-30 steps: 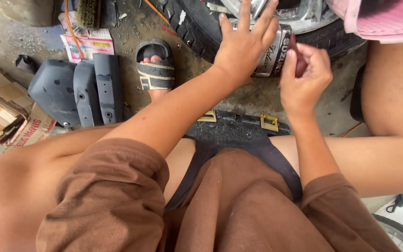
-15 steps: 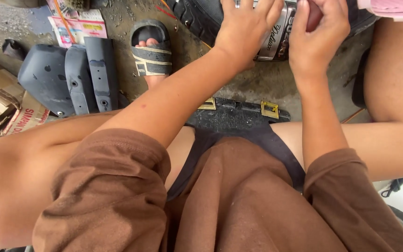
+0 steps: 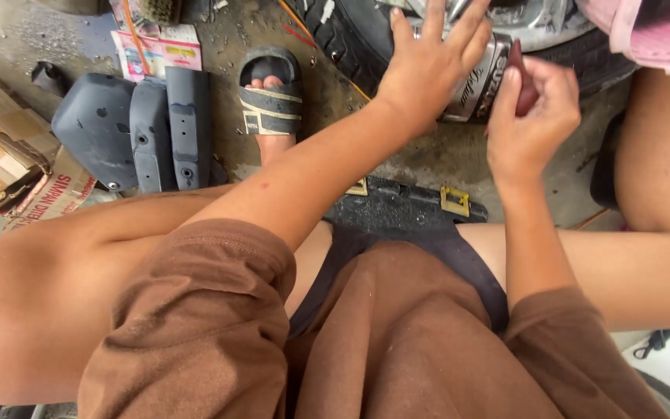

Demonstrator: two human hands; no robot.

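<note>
Chrome cylinder, shiny and printed with lettering, sits at the upper centre-right of the frame, tucked against a black knobbly tyre and mostly covered by the two hands.

Sweeping from the left edge: flattened cardboard is stacked on the concrete floor. Next come the grey plastic covers, three moulded panels lying side by side, with a printed paper sheet above them. Then a foot in a grey strapped sandal, toes pointing up the frame.

Across the middle, the left hand is spread flat, fingers fanned wide, palm pressed onto the chrome cylinder and steadying it rather than gripping. Below it a black case with yellow latches lies between the knees.

Further right, the right hand is curled, thumb and fingers pinched on a small dark red piece held against the cylinder's right end. What that piece is, I cannot tell. A pink cap brim cuts into the top right corner.

The risks, as I judge them: the flat palm has no real grip, so the polished, curved surface could roll or slide away under pressure. The pinched red piece is small and could slip free, dropping among the clutter below.
</note>
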